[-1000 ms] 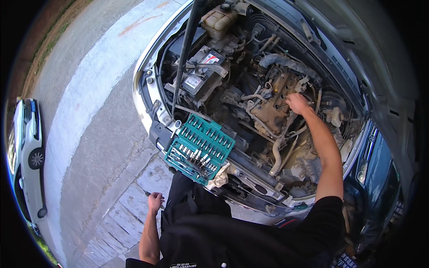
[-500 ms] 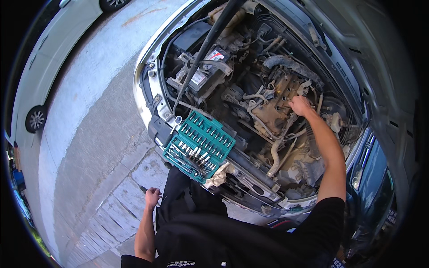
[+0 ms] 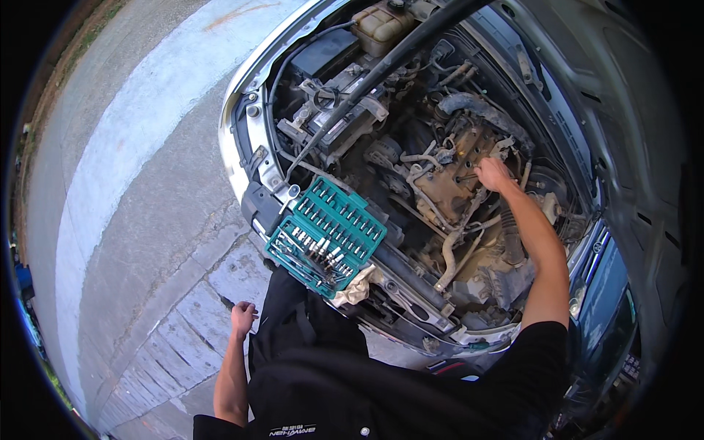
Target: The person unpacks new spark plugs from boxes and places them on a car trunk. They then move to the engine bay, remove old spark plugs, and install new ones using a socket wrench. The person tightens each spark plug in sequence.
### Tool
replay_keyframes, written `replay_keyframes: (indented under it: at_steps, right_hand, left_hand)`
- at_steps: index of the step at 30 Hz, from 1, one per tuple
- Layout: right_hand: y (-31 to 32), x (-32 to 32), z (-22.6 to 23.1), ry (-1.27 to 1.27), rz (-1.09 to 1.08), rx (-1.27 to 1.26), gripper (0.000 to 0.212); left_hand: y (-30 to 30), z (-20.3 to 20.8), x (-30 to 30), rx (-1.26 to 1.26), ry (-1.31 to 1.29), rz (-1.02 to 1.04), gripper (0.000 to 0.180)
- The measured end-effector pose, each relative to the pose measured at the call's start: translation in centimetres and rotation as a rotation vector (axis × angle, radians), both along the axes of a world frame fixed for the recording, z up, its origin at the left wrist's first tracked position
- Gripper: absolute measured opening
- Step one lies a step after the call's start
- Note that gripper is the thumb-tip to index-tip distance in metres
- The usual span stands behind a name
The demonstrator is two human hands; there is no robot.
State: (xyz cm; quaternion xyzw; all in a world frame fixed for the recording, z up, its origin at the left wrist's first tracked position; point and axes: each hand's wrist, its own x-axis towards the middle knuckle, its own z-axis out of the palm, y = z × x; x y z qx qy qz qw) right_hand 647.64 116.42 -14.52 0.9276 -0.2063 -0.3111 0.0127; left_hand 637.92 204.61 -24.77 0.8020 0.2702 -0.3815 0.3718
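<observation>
My right hand (image 3: 493, 174) reaches into the engine bay over the brownish, dusty engine cover (image 3: 446, 189). Its fingers are closed at the cover's edge, beside a row of round holes; what they hold is hidden. Low at my left side, my left hand (image 3: 243, 318) is closed around a tool with a dark handle (image 3: 227, 301), whose end sticks out past the fingers; its exact kind cannot be made out. Between the hands, a green socket set case (image 3: 350, 199) lies opened on the car's front edge, with bits, sockets and loose tools inside.
A crumpled pale cloth (image 3: 355, 287) lies against the case. A wrench (image 3: 412, 302) rests on the front panel. The dark hood prop (image 3: 367, 84) slants across the bay near the battery (image 3: 345, 132). The raised hood (image 3: 623, 110) hangs at right. A blue vehicle (image 3: 605, 308) stands beyond.
The view has shifted, and the light car at far left is out of sight. My left hand has moved slightly left and up with the dark-handled tool. My right hand stays at the same spot.
</observation>
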Motion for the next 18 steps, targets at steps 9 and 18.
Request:
replay_keyframes:
  at_steps: [9,18]
  right_hand:
    - [-2.3,-0.2,-1.2,-0.150,-0.530,0.040,0.048]
    - [-6.8,0.2,11.8,-0.250,-0.440,0.018,0.045]
  left_hand:
    - [-0.7,-0.3,0.3,0.006,-0.022,-0.042,0.027]
    - [-1.7,-0.4,2.8,-0.020,-0.040,-0.115,0.028]
